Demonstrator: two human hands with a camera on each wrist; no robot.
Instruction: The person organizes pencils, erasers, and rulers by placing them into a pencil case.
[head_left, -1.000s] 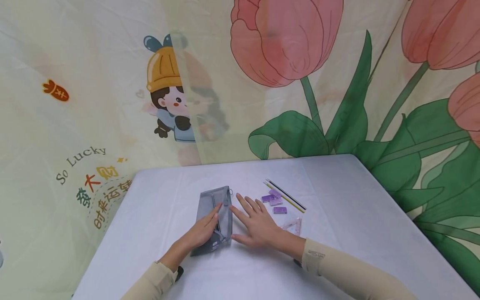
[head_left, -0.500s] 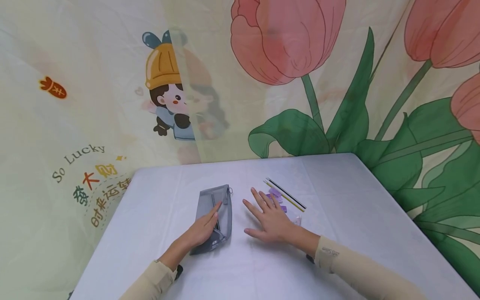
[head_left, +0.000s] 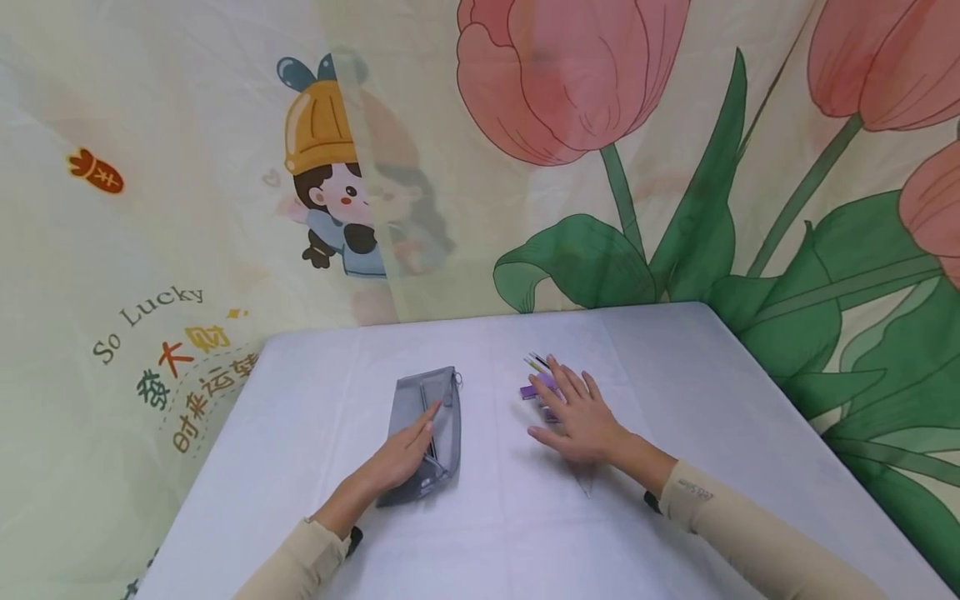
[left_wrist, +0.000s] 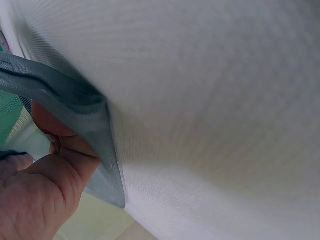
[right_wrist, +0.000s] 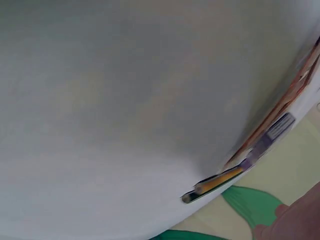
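A grey mesh pencil pouch lies on the white table, its zipper end away from me. My left hand rests flat on the pouch with straight fingers; the left wrist view shows the pouch's edge beside the palm. My right hand lies flat, fingers spread, over small purple erasers and the near part of the pencils. The right wrist view shows the pencil tips and a purple eraser at the table surface.
A clear plastic set square shows partly under my right wrist. A cloth with printed tulips and a cartoon child hangs behind the table. The table's far edge and right corner are near the cloth.
My right hand has moved rightward and away from the pouch, and now covers the erasers and pencils. My left hand has stayed flat on the pouch.
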